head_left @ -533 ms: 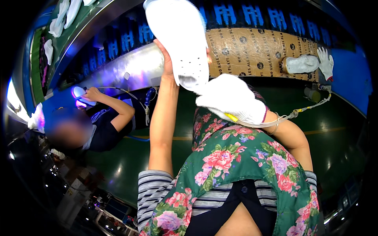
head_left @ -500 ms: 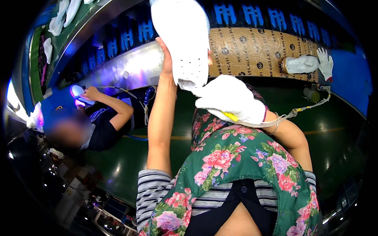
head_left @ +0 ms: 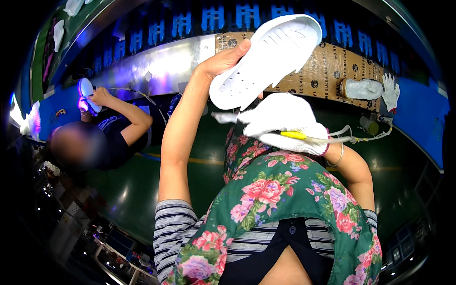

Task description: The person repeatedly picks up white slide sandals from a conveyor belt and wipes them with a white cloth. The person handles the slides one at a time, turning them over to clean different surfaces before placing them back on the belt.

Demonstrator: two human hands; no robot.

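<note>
My left hand (head_left: 223, 64) holds the white shoe sole (head_left: 268, 57) up in front of me, thumb across its near edge and fingers hidden behind it, tread side facing me. Since half a second ago the sole has tipped from near upright to slanting up toward the right. My right hand (head_left: 285, 124) stays in its white glove, closed around a thin yellow-handled tool (head_left: 297, 135), just below the sole as before. Beyond, the brown cardboard sheet (head_left: 332, 71) on the bench carries another white sole (head_left: 363, 89) and a spare white glove (head_left: 390, 90). A co-worker's hand (head_left: 100, 96) works at my left.
</note>
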